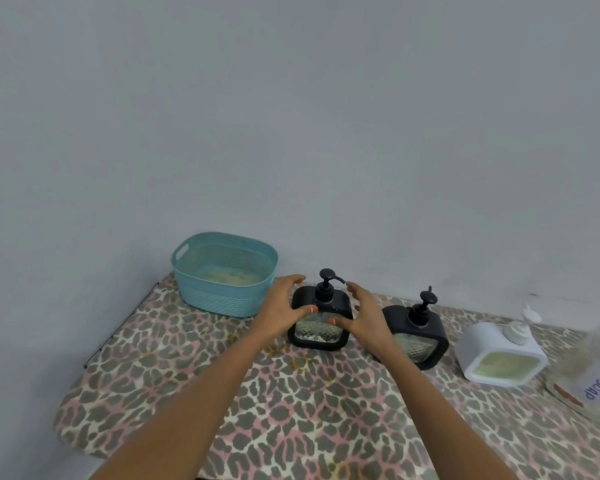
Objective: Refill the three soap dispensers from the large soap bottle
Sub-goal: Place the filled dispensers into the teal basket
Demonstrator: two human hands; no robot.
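Three soap dispensers stand in a row on the leopard-print table (pixel 187 403). The left black dispenser (pixel 317 332) has a clear patterned window and a black pump. My left hand (pixel 284 306) and my right hand (pixel 359 313) flank it with fingers spread, thumbs near its front; neither hand grips it. A second black dispenser (pixel 426 336) stands to its right, partly behind my right wrist. Further right is a white dispenser (pixel 499 355) showing yellowish soap. The large clear soap bottle (pixel 596 368), labelled "SOAP", sits at the right edge, cut off by the frame.
A teal plastic basket (pixel 222 275) stands at the back left of the table, close to my left hand. A plain grey wall (pixel 291 116) rises directly behind the table. The table's left edge drops off near the basket.
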